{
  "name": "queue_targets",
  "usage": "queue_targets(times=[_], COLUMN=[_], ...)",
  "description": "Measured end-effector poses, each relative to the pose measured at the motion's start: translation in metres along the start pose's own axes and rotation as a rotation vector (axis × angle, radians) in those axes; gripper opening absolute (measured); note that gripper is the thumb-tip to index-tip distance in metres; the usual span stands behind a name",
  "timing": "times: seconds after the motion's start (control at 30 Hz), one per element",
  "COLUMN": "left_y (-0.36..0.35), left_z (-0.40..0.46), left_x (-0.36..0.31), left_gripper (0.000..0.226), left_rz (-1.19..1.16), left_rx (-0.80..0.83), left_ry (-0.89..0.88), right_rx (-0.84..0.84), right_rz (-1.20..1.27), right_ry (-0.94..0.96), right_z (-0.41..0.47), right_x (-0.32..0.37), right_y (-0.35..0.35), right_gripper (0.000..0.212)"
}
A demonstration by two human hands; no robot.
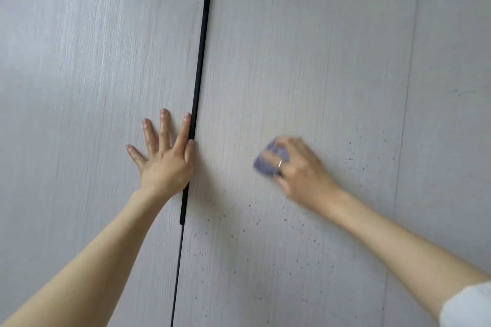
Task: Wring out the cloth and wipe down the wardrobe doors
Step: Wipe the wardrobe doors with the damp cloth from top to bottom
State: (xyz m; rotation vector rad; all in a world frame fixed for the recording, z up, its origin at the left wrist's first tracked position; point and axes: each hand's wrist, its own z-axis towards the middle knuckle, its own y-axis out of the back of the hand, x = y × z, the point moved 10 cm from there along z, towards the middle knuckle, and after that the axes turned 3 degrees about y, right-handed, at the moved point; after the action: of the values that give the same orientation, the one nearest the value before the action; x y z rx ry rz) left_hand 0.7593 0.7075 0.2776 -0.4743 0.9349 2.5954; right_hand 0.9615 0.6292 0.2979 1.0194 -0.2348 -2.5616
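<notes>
Head view: my left hand [162,151] is pressing flat, fingers spread, on the left door [79,87]; my right hand [295,167] is gripping the cloth [268,163], wiping the right door [305,61]. Dark specks [305,225] are remaining: wiping unfinished

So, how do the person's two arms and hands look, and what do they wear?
Both forearms are bare. The right hand wears a thin silver ring on one finger, and a white sleeve is pushed up near the elbow. The left hand shows no ring and no sleeve in view.
</notes>
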Motion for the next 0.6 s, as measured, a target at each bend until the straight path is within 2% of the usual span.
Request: queue_targets(times=[0.07, 0.13, 0.23, 0.3, 0.37, 0.5, 0.6], left_y=[-0.001, -0.001, 0.000, 0.001, 0.001, -0.001, -0.003], left_z=[-0.001, -0.001, -0.001, -0.002, -0.002, -0.003, -0.003], left_x=[0.000, 0.000, 0.000, 0.000, 0.000, -0.001, -0.002], left_gripper=[0.051, 0.051, 0.051, 0.050, 0.050, 0.050, 0.050], left_rz=[0.004, 0.004, 0.000, 0.002, -0.001, -0.031, -0.043], left_rx=[-0.009, -0.014, -0.026, -0.035, -0.038, -0.041, -0.048], left_ry=[-0.002, 0.002, 0.006, 0.005, 0.009, 0.035, 0.050], right_rx=[0.171, 0.187, 0.021, -0.028, -0.078, -0.220, -0.001], right_rz=[-0.038, -0.054, -0.131, -0.151, -0.106, -0.023, -0.021], right_ry=[0.161, 0.126, -0.088, -0.328, -0.454, -0.294, 0.085], right_z=[-0.019, -0.008, 0.038, 0.055, 0.052, -0.006, -0.069], right_x=[0.019, -0.008, -0.076, -0.121, -0.134, -0.081, -0.006], right_y=[-0.010, -0.003, 0.033, 0.051, 0.054, 0.034, 0.000], right_gripper=[0.038, 0.036, 0.037, 0.039, 0.038, 0.033, 0.029])
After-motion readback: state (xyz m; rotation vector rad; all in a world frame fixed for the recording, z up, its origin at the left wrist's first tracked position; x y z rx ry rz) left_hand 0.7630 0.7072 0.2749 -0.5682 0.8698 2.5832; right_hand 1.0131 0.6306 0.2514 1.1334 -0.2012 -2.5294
